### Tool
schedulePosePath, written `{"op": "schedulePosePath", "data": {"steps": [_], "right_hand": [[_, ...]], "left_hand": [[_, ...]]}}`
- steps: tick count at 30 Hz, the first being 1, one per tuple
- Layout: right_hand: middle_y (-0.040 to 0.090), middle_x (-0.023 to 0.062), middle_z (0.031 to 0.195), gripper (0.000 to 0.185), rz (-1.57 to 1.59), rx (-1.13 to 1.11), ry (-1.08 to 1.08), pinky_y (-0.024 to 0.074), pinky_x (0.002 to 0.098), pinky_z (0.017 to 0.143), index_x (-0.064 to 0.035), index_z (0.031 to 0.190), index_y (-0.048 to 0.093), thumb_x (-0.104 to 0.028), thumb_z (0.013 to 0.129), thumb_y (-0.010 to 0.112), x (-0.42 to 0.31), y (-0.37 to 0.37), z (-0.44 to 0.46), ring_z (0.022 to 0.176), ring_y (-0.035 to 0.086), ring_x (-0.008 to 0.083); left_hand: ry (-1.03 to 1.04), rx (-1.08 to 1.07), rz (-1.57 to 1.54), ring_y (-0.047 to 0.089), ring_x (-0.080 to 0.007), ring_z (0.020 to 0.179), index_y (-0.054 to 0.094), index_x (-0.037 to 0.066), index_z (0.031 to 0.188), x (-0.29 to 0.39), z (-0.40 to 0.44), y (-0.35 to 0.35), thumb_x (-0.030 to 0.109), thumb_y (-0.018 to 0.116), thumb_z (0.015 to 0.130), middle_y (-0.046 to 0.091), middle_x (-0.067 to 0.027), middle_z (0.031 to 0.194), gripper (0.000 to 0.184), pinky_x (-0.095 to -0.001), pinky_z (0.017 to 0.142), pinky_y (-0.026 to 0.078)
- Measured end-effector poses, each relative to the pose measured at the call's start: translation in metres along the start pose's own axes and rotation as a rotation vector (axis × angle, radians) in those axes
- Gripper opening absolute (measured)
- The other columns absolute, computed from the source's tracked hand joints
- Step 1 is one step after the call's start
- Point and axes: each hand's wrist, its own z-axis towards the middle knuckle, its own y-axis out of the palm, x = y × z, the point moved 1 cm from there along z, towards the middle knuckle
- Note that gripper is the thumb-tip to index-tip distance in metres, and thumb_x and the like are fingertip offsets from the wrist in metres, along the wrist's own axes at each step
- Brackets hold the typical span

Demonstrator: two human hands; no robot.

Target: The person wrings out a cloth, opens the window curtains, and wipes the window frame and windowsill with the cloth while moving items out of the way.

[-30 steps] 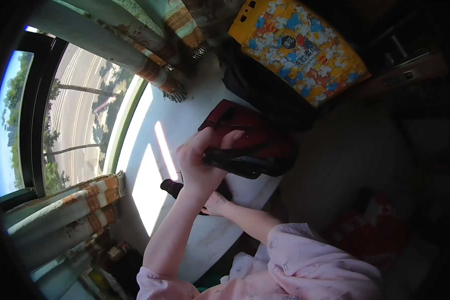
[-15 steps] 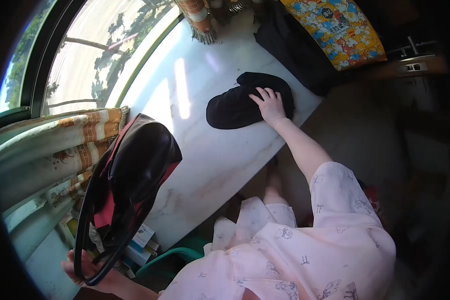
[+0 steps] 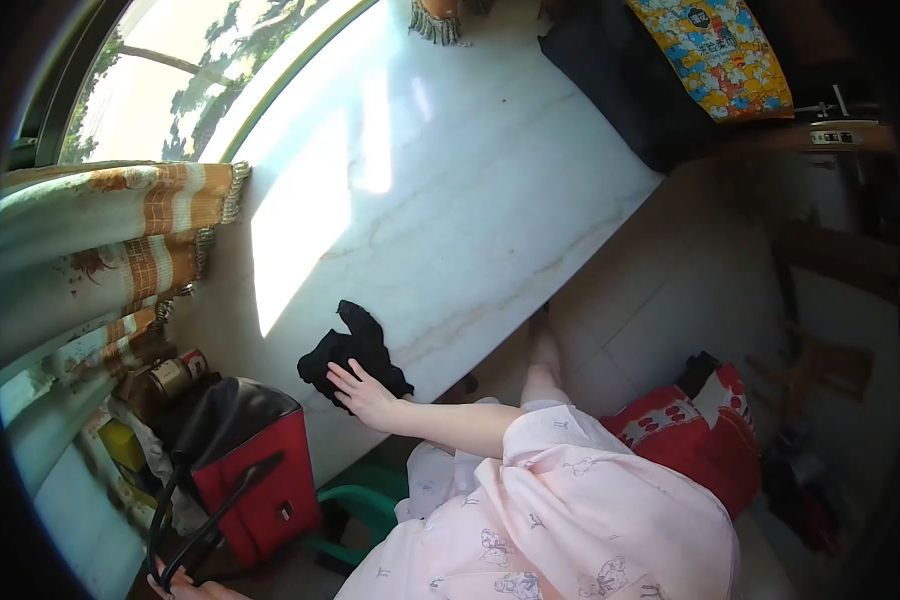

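At the lower left, my left hand (image 3: pixel 175 583) is closed around the dark handles of a red and black handbag (image 3: pixel 260 480). The bag hangs beside the left end of the marble table (image 3: pixel 490 210), its red side with a small metal clasp facing me. My right hand (image 3: pixel 366 400) grips a bunched black cloth (image 3: pixel 355 345) near the table's front edge. Its fingers lie over the top of the fabric, and part of the cloth sticks up beyond them. What lies under the palm is hidden.
A patterned curtain (image 3: pixel 120 230) hangs left, above a crowded shelf with a can (image 3: pixel 175 375). Black fabric (image 3: pixel 620 80) and a colourful printed packet (image 3: pixel 720 50) sit at the back right. A green chair (image 3: pixel 365 500) and a red patterned bag (image 3: pixel 690 440) are below.
My right hand has brought the black cloth left and toward me, and it is now bunched up. The handbag has come down from above the table's left end to beside it.
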Motion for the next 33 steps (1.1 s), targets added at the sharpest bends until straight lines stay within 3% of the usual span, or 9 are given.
{"op": "schedulePosePath", "data": {"steps": [1, 4, 6, 12, 18, 21, 25, 30, 33], "right_hand": [[0.034, 0.0152, 0.151, 0.052, 0.177, 0.073, -0.081, 0.0118, 0.0531, 0.118, -0.0092, 0.128, 0.058, -0.026, 0.079, 0.065, 0.012, 0.045, -0.008, 0.146, 0.018, 0.0298], [0.037, 0.0103, 0.15, 0.061, 0.358, -0.005, -0.276, 0.0194, 0.047, 0.118, -0.007, 0.135, 0.05, -0.024, 0.078, 0.066, 0.057, 0.043, -0.008, 0.142, 0.029, 0.0251], [0.04, 0.0067, 0.148, 0.061, 0.314, 0.062, -0.145, 0.0267, 0.043, 0.114, -0.0068, 0.135, 0.05, -0.024, 0.078, 0.067, 0.088, 0.026, -0.013, 0.139, 0.034, 0.0225], [0.039, 0.0028, 0.148, 0.059, -0.002, 0.21, 0.355, 0.0272, 0.0447, 0.112, -0.0119, 0.138, 0.044, -0.028, 0.084, 0.062, 0.217, -0.086, -0.113, 0.138, 0.034, 0.0218], [0.041, 0.0015, 0.146, 0.059, -0.218, 0.346, 0.686, 0.0271, 0.0452, 0.112, -0.0135, 0.137, 0.045, -0.02, 0.082, 0.065, 0.288, -0.127, -0.225, 0.136, 0.036, 0.021], [0.046, 0.0059, 0.136, 0.052, -0.332, 0.383, 0.859, 0.0384, 0.0445, 0.102, -0.008, 0.131, 0.047, -0.014, 0.082, 0.064, 0.317, -0.146, -0.283, 0.123, 0.045, 0.0295], [0.054, 0.0254, 0.121, 0.041, -0.095, 0.405, 1.529, 0.0456, 0.0482, 0.093, 0.002, 0.126, 0.049, -0.023, 0.093, 0.055, 0.338, -0.211, -0.348, 0.111, 0.054, 0.0425], [0.064, 0.0207, 0.106, 0.04, 0.165, 0.579, 1.114, 0.0502, 0.0429, 0.084, -0.0048, 0.116, 0.055, -0.02, 0.082, 0.07, 0.227, -0.273, -0.274, 0.097, 0.063, 0.0386], [0.063, 0.0117, 0.096, 0.047, 0.302, 0.288, 0.701, 0.0526, 0.0385, 0.076, -0.0136, 0.118, 0.058, -0.015, 0.073, 0.072, 0.131, -0.244, -0.19, 0.089, 0.064, 0.0299]], "left_hand": [[-0.028, -0.029, 0.069, 0.057, -0.0257, 0.069, 0.06, -0.007, 0.108, 0.004, -0.01, 0.004, 0.008, 0.058, 0.065, 0.058, -0.0148, 0.074, 0.045, -0.0373, 0.067, 0.046], [-0.085, -0.158, 0.194, 0.057, -0.0242, 0.072, 0.055, -0.006, 0.119, -0.016, -0.015, 0.005, 0.011, 0.06, 0.067, 0.059, -0.0175, 0.081, 0.055, -0.0373, 0.067, 0.047], [-0.241, -0.282, 0.215, 0.045, -0.0038, 0.061, 0.059, 0.0, 0.11, -0.068, 0.002, -0.016, 0.005, 0.058, 0.087, 0.069, -0.0134, 0.11, 0.023, -0.0168, 0.056, 0.038], [-0.355, -0.263, 0.179, 0.035, -0.0018, 0.052, 0.067, 0.004, 0.095, -0.074, -0.041, 0.027, 0.004, 0.063, 0.085, 0.063, -0.0015, 0.073, 0.011, -0.0181, 0.048, 0.026], [-0.483, -0.239, 0.179, 0.04, -0.0077, 0.053, 0.05, -0.003, 0.119, -0.102, -0.047, 0.04, -0.005, 0.048, 0.082, 0.069, -0.0157, 0.092, 0.037, -0.0206, 0.052, 0.037], [-0.522, -0.174, 0.1, 0.042, -0.0056, 0.055, 0.053, 0.0, 0.114, -0.101, -0.064, 0.054, -0.006, 0.049, 0.083, 0.069, -0.0131, 0.093, 0.031, -0.0193, 0.057, 0.04], [-0.589, -0.149, 0.0, 0.042, -0.0021, 0.057, 0.059, 0.007, 0.093, -0.115, -0.069, 0.059, -0.006, 0.055, 0.084, 0.065, -0.0022, 0.081, 0.016, -0.0182, 0.057, 0.038], [-0.572, -0.126, -0.025, 0.041, -0.0046, 0.059, 0.057, 0.01, 0.083, -0.134, -0.076, 0.051, -0.007, 0.069, 0.078, 0.049, 0.0058, 0.068, 0.02, -0.0202, 0.054, 0.034], [-0.619, -0.127, 0.034, 0.04, -0.0056, 0.062, 0.055, 0.011, 0.086, -0.142, -0.091, 0.056, -0.005, 0.071, 0.079, 0.047, 0.0057, 0.071, 0.023, -0.0221, 0.058, 0.033]]}}
